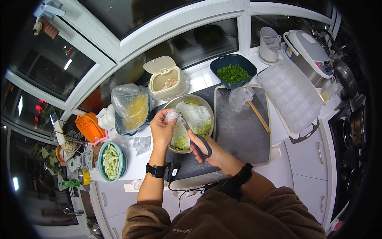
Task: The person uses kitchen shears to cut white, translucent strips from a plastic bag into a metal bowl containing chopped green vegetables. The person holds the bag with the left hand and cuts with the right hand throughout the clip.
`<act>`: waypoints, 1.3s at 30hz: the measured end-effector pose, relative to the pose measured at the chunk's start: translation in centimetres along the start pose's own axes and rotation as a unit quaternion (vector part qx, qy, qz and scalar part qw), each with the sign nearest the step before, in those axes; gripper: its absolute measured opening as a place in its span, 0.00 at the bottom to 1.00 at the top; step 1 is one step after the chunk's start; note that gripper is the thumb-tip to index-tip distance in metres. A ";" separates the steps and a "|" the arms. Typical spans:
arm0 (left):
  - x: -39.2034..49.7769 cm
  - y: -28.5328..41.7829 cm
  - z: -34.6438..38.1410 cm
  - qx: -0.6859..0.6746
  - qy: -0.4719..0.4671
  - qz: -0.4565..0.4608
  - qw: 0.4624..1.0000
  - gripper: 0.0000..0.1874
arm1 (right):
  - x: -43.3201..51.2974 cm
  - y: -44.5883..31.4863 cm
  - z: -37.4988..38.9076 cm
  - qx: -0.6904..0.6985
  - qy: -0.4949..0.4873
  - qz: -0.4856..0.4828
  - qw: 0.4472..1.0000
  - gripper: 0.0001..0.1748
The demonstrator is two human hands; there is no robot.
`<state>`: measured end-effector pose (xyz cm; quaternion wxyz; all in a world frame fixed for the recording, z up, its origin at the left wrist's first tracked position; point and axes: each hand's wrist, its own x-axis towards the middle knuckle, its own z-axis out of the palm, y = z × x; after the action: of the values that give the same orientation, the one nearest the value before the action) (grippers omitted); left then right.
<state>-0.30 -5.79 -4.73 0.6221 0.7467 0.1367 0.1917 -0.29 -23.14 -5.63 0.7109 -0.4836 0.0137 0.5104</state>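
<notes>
My left hand (162,127) pinches a clump of whitish shreds (171,116) above a round metal bowl (212,124). Dark-handled scissors (203,148) are in my right hand (206,151), their blades pointing at the clump. Inside the bowl lie chopped yellow-green bits (182,144) and a heap of white shreds (197,114). What the white shreds are, I cannot tell. To the right of the bowl, a grey cutting board (238,140) bears a crumpled clear plastic bag (241,97) and a pair of wooden chopsticks (259,117).
Behind stand a dark bowl of chopped greens (232,74), a cream lidded bin (165,82) and a bagged yellow mass (135,112). At left is a teal basin of pale green strips (111,161). A lidded plastic tray (291,95) and a rice cooker (312,56) occupy the right.
</notes>
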 end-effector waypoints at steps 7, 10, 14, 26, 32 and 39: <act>0.8 -1.0 -2.0 -0.014 -0.028 -0.051 0.998 0.20 | -1.0 -0.3 -1.4 -0.030 0.012 -0.021 0.999 0.34; 0.9 -0.8 -2.1 -0.007 -0.061 -0.030 0.998 0.25 | -1.9 -0.4 -2.1 -0.041 -0.042 0.014 0.998 0.37; 1.0 0.4 -2.2 -0.065 -0.121 -0.036 0.990 0.29 | -2.7 -0.1 -2.6 -0.106 -0.079 0.006 0.991 0.41; 2.4 0.8 -1.9 0.201 -0.110 0.029 0.973 0.24 | -2.9 1.1 -2.4 -0.158 -0.081 0.019 0.984 0.41; 3.0 0.7 -1.2 -0.051 -0.027 -0.057 0.997 0.15 | -3.4 1.0 -1.9 -0.025 -0.129 0.054 0.990 0.39; 2.7 1.4 0.0 -0.135 0.002 -0.092 0.987 0.13 | -2.5 0.0 -0.1 0.095 -0.191 0.085 0.973 0.39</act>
<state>2.10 -4.84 -3.08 0.7322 0.6394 0.1787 0.1519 -1.42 -25.04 -4.37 0.6971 -0.3042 -0.0325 0.6484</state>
